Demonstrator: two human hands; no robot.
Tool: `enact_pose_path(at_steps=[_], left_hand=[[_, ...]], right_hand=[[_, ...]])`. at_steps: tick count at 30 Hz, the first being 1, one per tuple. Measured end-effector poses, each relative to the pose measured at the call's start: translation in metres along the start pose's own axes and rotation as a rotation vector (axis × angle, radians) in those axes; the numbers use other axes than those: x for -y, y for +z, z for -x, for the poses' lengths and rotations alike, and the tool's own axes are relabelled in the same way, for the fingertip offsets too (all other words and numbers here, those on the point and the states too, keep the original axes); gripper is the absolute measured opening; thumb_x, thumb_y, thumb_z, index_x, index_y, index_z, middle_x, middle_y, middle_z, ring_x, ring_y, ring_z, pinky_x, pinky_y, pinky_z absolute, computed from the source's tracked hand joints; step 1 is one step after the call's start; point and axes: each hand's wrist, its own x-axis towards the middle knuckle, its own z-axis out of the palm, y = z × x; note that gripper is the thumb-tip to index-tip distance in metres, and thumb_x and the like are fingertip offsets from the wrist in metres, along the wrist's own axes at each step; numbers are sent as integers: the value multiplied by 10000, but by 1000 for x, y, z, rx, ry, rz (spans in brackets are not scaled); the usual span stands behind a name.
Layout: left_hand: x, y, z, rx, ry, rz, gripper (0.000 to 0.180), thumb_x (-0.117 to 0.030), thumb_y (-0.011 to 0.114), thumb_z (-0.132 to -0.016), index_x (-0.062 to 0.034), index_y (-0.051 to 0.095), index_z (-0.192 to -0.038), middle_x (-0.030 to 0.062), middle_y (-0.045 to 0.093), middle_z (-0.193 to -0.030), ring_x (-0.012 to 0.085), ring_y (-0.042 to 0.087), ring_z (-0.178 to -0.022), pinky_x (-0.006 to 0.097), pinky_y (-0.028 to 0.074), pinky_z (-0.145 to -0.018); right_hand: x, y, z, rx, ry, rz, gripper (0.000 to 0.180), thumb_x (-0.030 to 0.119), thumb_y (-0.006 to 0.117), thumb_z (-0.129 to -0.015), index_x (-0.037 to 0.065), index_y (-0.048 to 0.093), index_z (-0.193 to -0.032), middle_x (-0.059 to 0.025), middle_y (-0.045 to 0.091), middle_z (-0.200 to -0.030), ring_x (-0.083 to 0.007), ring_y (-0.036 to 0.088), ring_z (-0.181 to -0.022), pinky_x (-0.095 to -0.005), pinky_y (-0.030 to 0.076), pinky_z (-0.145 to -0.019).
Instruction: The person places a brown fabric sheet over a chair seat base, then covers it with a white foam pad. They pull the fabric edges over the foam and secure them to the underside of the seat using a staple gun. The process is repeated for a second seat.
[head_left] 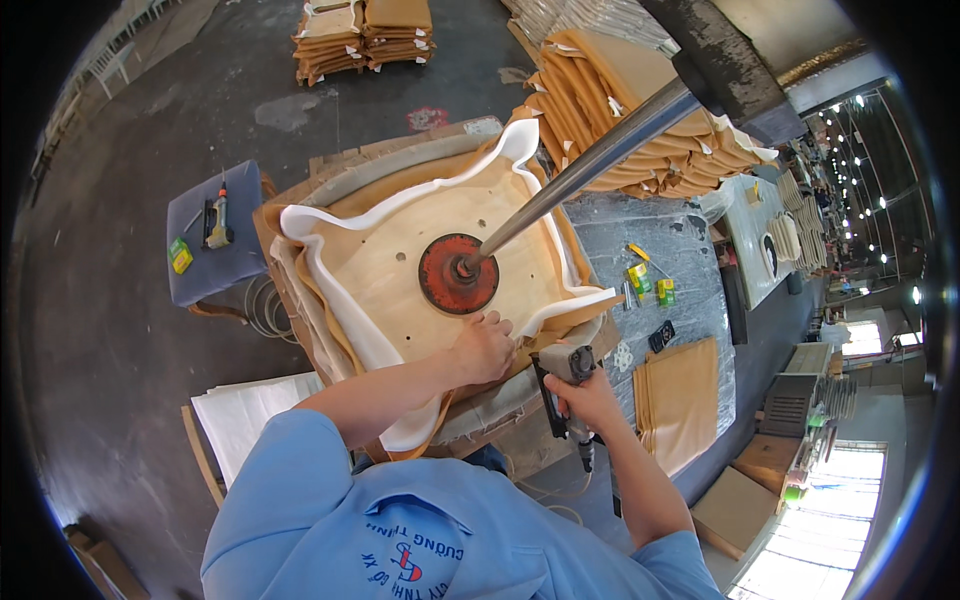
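Observation:
A square plywood seat board (370,285) lies underside up in front of me, bordered by white padding (375,212) and a tan cover (572,314). A red round disc (440,277) on a slanting metal rod (590,165) presses on the board's middle. My left hand (484,350) is closed at the near edge, fingers curled over the cover and padding; the exact pinch is partly hidden. Just right of it, my right hand (592,397) grips an air staple gun (566,364), its nose close to the seat's near right corner.
A blue padded stool (205,270) at left carries a power tool (218,225) and a small box (180,256). Tan covers (690,395) and small boxes (639,278) lie on the right table. Stacked covers (590,110) stand at back right. An air hose (545,490) hangs below the gun.

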Motion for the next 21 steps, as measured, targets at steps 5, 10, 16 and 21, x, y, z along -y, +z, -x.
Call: enact_pose_path(at_steps=[5, 10, 16, 21], left_hand=[[16, 12, -4, -186, 79, 116, 201, -260, 728, -940, -133, 789, -797, 43, 638, -966, 267, 588, -1061, 449, 448, -936], [20, 7, -7, -163, 122, 164, 124, -240, 771, -885, -152, 792, -799, 22, 631, -964, 256, 581, -1046, 435, 441, -911], [28, 9, -16, -116, 182, 119, 136, -269, 774, -880, -161, 812, -807, 19, 638, -964, 251, 581, -1061, 425, 442, -909], [34, 15, -22, -151, 229, 137, 96, -248, 792, -837, -163, 779, -794, 5, 603, -914, 256, 573, -1003, 435, 438, -872]], right_hand=[[5, 10, -7, 52, 48, 92, 477, 244, 891, -947, 8, 708, -1319, -10, 689, -779, -109, 632, -569, -300, 497, -511], [9, 18, -16, 52, 82, 177, 436, 274, 888, -949, -12, 723, -1235, -24, 696, -759, -114, 641, -565, -304, 500, -511], [20, 21, -26, 34, 211, 358, 552, 278, 879, -945, 52, 701, -1415, -27, 700, -766, -121, 648, -564, -310, 518, -521], [17, 25, -16, 68, 87, 224, 623, 278, 877, -943, 101, 664, -1502, -31, 707, -788, -121, 656, -571, -317, 526, -525]])
